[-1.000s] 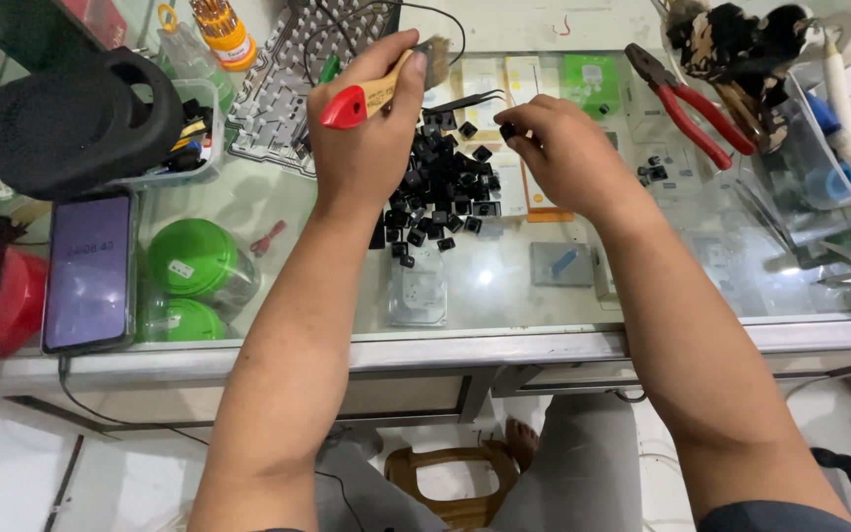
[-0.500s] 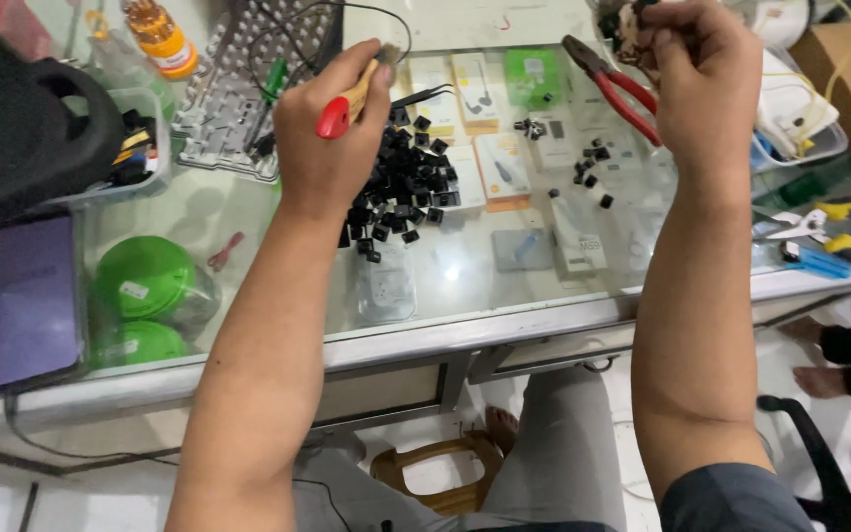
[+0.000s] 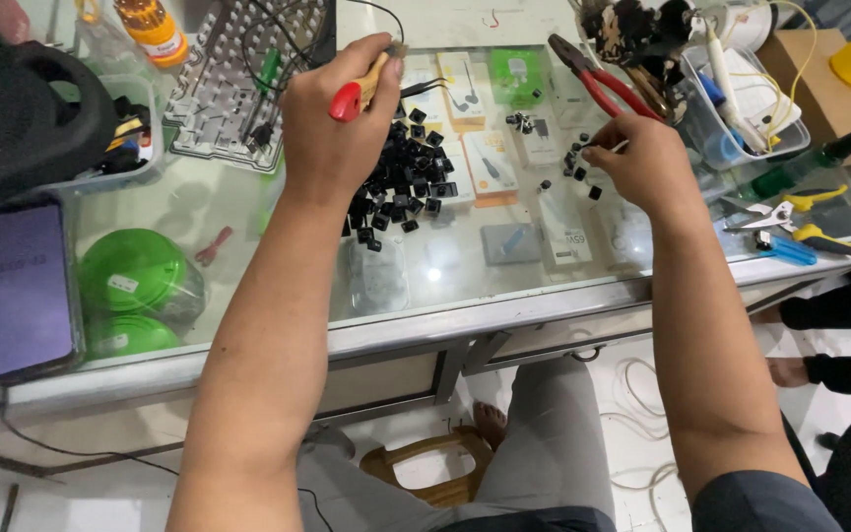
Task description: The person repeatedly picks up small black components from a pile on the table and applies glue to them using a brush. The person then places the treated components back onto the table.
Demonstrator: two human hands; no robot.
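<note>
Clear plastic tub [image 3: 741, 133] of white cables beyond right hand [image 3: 642, 163], grip pinched together; left hand [image 3: 332, 133] clamped on red-handled tool [image 3: 359, 91].

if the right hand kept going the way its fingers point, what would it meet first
The right hand points up and left across the glass counter. Most likely it would first meet the small black keycaps scattered at its fingertips, then the red-handled pliers; depth is unclear.

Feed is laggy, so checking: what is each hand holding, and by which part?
Left hand grips a tool around its wooden handle, red end sticking out. Right hand pinches something small at its fingertips; too small to identify.
</note>
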